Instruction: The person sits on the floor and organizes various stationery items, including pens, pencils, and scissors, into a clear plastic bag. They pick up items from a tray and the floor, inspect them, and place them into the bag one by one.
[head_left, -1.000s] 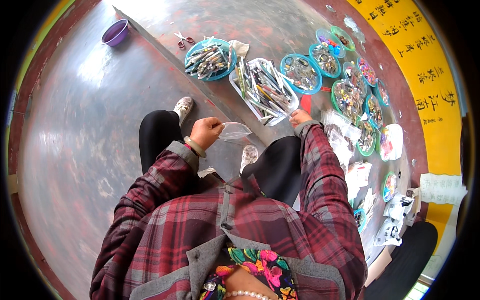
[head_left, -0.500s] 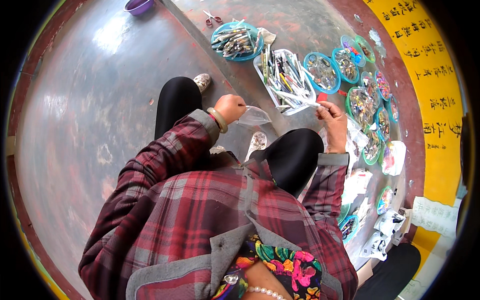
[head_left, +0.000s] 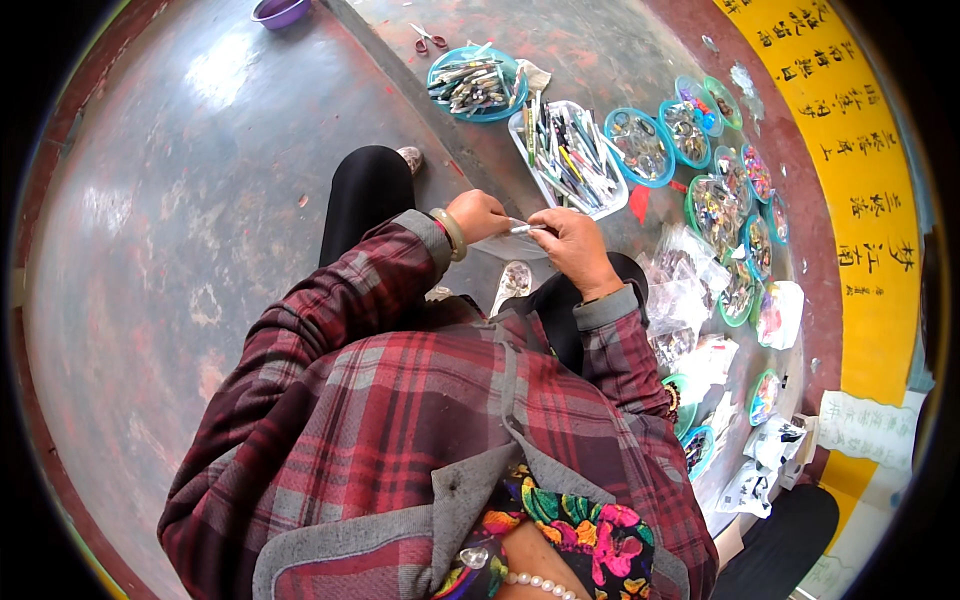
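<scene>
In front of my knees, both hands meet around a slim white pen (head_left: pixel 524 229). My right hand (head_left: pixel 575 246) is closed and pinches the pen by its right end. My left hand (head_left: pixel 477 216), with a pale bangle at the wrist, is closed on a clear plastic bag (head_left: pixel 510 246) that hangs below the pen. The left fingertips touch or nearly touch the pen's other end. Just beyond my hands stands a white basket (head_left: pixel 606 211) full of pens. Behind it to the left is a round blue basket (head_left: pixel 522 92) heaped with more pens.
Several round blue and green baskets (head_left: pixel 640 183) of small items stand along the right. Clear plastic bags (head_left: pixel 690 270) lie near my right knee. Scissors (head_left: pixel 428 40) and a purple basin (head_left: pixel 281 12) are on the floor (head_left: pixel 180 250) farther off. A red scrap (head_left: pixel 639 204) lies beside the white basket.
My right hand has moved left from the edge of the white basket, bringing the pen to my left hand. The left hand has shifted slightly right with the plastic bag.
</scene>
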